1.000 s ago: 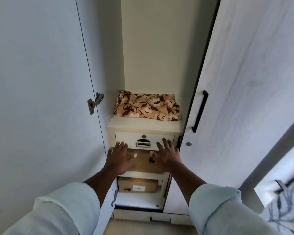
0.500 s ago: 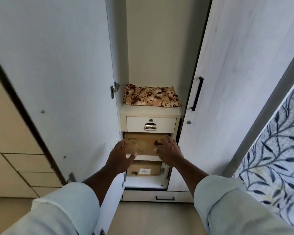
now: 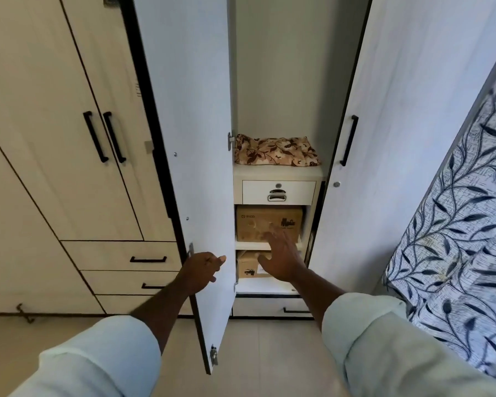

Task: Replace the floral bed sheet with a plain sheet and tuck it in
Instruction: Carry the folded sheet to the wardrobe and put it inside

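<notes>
A folded brown floral cloth [image 3: 276, 151] lies on the shelf inside the open wardrobe compartment. The bed with its blue-and-white leaf-patterned sheet [image 3: 458, 239] stands at the right edge. My left hand [image 3: 202, 269] is curled around the free edge of the open left wardrobe door [image 3: 189, 138], low down. My right hand [image 3: 282, 257] hovers with fingers spread in front of the two cardboard boxes [image 3: 268, 226], holding nothing. No plain sheet is in view.
Below the cloth's shelf is a small white drawer [image 3: 278, 191] with a metal handle. The right door [image 3: 398, 138] stands open next to the bed. More wardrobe doors and drawers [image 3: 121, 257] fill the left. Pale floor [image 3: 269, 353] lies below.
I have stepped back from the wardrobe. Both hands came away from the upper cardboard box; my left hand moved left onto the door's edge and my right hand dropped slightly.
</notes>
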Action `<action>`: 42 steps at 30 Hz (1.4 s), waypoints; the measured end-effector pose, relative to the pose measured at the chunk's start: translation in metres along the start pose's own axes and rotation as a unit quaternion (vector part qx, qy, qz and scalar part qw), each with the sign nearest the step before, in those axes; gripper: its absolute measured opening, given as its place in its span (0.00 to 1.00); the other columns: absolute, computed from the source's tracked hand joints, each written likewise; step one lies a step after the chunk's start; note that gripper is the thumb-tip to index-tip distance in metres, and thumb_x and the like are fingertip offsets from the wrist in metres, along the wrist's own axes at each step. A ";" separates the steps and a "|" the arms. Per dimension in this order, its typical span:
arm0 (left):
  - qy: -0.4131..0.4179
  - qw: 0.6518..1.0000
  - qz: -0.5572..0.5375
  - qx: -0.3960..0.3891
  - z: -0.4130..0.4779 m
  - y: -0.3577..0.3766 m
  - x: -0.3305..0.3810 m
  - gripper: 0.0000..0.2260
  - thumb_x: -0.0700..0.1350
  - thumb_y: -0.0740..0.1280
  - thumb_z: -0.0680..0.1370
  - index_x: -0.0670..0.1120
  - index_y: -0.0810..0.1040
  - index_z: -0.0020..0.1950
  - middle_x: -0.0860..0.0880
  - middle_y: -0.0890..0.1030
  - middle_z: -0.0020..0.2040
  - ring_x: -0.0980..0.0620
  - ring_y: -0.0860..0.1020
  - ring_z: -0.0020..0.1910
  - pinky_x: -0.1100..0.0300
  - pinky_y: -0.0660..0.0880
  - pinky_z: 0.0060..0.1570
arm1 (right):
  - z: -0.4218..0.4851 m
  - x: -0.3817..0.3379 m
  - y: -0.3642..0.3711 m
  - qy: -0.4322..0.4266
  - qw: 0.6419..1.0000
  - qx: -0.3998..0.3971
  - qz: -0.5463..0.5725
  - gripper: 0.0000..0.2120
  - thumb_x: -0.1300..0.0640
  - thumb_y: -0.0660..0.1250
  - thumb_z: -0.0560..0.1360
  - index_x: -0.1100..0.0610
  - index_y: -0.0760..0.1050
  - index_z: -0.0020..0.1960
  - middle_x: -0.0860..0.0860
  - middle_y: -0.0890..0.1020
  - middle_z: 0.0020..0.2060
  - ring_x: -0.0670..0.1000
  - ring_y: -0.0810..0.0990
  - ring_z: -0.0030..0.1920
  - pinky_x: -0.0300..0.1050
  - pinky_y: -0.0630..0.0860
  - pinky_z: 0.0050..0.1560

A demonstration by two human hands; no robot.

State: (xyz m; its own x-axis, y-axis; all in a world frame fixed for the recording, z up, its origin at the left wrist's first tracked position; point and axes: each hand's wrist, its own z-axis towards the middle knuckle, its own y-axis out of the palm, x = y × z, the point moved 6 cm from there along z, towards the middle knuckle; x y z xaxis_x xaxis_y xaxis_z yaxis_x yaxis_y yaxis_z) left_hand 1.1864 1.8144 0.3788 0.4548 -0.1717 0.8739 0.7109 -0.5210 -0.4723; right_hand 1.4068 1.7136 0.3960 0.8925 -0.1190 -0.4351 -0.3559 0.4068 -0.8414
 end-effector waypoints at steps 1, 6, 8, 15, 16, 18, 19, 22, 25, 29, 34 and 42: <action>-0.002 1.000 0.002 0.005 -0.006 -0.007 -0.002 0.19 0.56 0.70 0.79 0.38 0.81 0.45 0.42 0.84 0.46 0.43 0.84 0.43 0.52 0.81 0.46 | -0.001 -0.006 -0.003 -0.003 1.000 0.000 0.000 0.25 0.46 0.71 0.74 0.48 0.72 0.69 0.51 0.63 0.77 0.56 0.65 0.75 0.59 0.72 0.68; 0.036 0.979 0.124 0.155 -0.037 -0.047 0.001 0.21 0.54 0.72 0.75 0.47 0.70 0.28 0.49 0.77 0.29 0.47 0.78 0.32 0.58 0.73 0.35 | -0.008 -0.029 -0.007 -0.002 1.000 0.000 0.004 0.25 0.49 0.72 0.74 0.48 0.72 0.69 0.51 0.62 0.77 0.56 0.63 0.76 0.56 0.68 0.70; 0.025 0.963 0.096 0.251 -0.048 -0.065 0.005 0.18 0.52 0.70 0.76 0.47 0.68 0.31 0.50 0.75 0.28 0.47 0.75 0.31 0.58 0.71 0.32 | -0.011 -0.035 -0.005 -0.004 1.000 0.004 0.012 0.24 0.49 0.72 0.73 0.48 0.73 0.68 0.52 0.63 0.77 0.57 0.63 0.76 0.57 0.70 0.70; -0.040 0.951 -0.277 0.128 -0.043 -0.057 0.025 0.07 0.41 0.59 0.83 0.46 0.75 0.48 0.49 0.76 0.40 0.51 0.74 0.40 0.60 0.69 0.37 | -0.011 -0.041 0.004 0.035 0.998 0.018 0.048 0.26 0.47 0.72 0.73 0.50 0.72 0.68 0.53 0.66 0.76 0.56 0.63 0.77 0.58 0.69 0.71; -0.062 0.941 -0.312 0.118 -0.045 -0.056 0.026 0.10 0.42 0.58 0.83 0.47 0.76 0.45 0.49 0.77 0.40 0.51 0.74 0.39 0.59 0.69 0.37 | -0.010 -0.041 0.004 0.032 0.998 0.017 0.050 0.26 0.47 0.72 0.73 0.49 0.72 0.68 0.53 0.66 0.76 0.56 0.63 0.77 0.58 0.69 0.71; -0.087 0.931 -0.336 0.109 -0.045 -0.056 0.022 0.11 0.46 0.56 0.83 0.49 0.77 0.47 0.49 0.79 0.44 0.52 0.76 0.42 0.57 0.69 0.40 | -0.008 -0.043 0.001 0.023 0.998 0.021 0.054 0.26 0.45 0.70 0.72 0.49 0.71 0.68 0.52 0.68 0.74 0.56 0.66 0.75 0.59 0.71 0.70; -0.087 0.933 -0.335 0.102 -0.042 -0.054 0.018 0.12 0.48 0.55 0.83 0.49 0.78 0.50 0.50 0.80 0.47 0.52 0.77 0.45 0.56 0.70 0.44 | -0.008 -0.044 0.000 0.016 0.998 0.030 0.057 0.26 0.44 0.69 0.71 0.49 0.71 0.67 0.51 0.70 0.72 0.56 0.68 0.73 0.60 0.72 0.68; -0.085 0.937 -0.328 0.080 -0.039 -0.047 0.017 0.16 0.51 0.53 0.83 0.48 0.79 0.59 0.50 0.82 0.55 0.51 0.78 0.55 0.51 0.69 0.54 | -0.008 -0.042 -0.002 0.007 0.996 0.047 0.074 0.27 0.42 0.68 0.70 0.48 0.71 0.66 0.49 0.73 0.67 0.53 0.73 0.68 0.58 0.75 0.64; -0.077 0.951 -0.296 0.052 -0.033 -0.038 0.021 0.17 0.58 0.56 0.84 0.50 0.80 0.56 0.52 0.83 0.53 0.51 0.80 0.55 0.50 0.69 0.57 | -0.016 -0.040 -0.003 -0.001 0.995 0.049 0.084 0.31 0.34 0.68 0.70 0.48 0.71 0.67 0.47 0.73 0.66 0.51 0.72 0.67 0.52 0.75 0.64; -0.065 0.968 -0.243 0.011 -0.031 -0.020 0.035 0.16 0.60 0.62 0.82 0.51 0.82 0.57 0.54 0.85 0.53 0.54 0.83 0.53 0.51 0.72 0.58 | -0.031 -0.036 -0.012 0.041 0.993 0.023 0.109 0.36 0.22 0.68 0.64 0.47 0.72 0.60 0.45 0.78 0.55 0.46 0.77 0.52 0.44 0.78 0.48; -0.040 0.972 -0.226 -0.056 -0.026 0.013 0.056 0.16 0.58 0.67 0.80 0.52 0.82 0.61 0.56 0.86 0.55 0.54 0.84 0.56 0.55 0.71 0.53 | -0.041 -0.017 -0.022 0.079 0.987 0.042 0.133 0.29 0.23 0.70 0.65 0.49 0.72 0.43 0.46 0.78 0.34 0.47 0.75 0.34 0.44 0.72 0.33; -0.066 0.959 -0.239 -0.138 0.011 0.060 0.078 0.18 0.62 0.63 0.80 0.54 0.79 0.64 0.54 0.85 0.57 0.51 0.83 0.58 0.49 0.70 0.60 | -0.040 0.027 -0.060 0.138 0.984 0.109 0.040 0.29 0.22 0.64 0.68 0.49 0.72 0.38 0.45 0.78 0.31 0.45 0.78 0.33 0.46 0.80 0.37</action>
State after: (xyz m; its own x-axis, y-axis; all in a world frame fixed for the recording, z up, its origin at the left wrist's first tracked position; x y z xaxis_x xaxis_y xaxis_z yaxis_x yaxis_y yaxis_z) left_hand 1.2708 1.7786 0.4174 0.1889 0.2396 0.9523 0.6938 -0.7189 0.0433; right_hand 1.4413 1.6495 0.4212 0.7437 -0.3081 -0.5933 -0.3271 0.6063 -0.7248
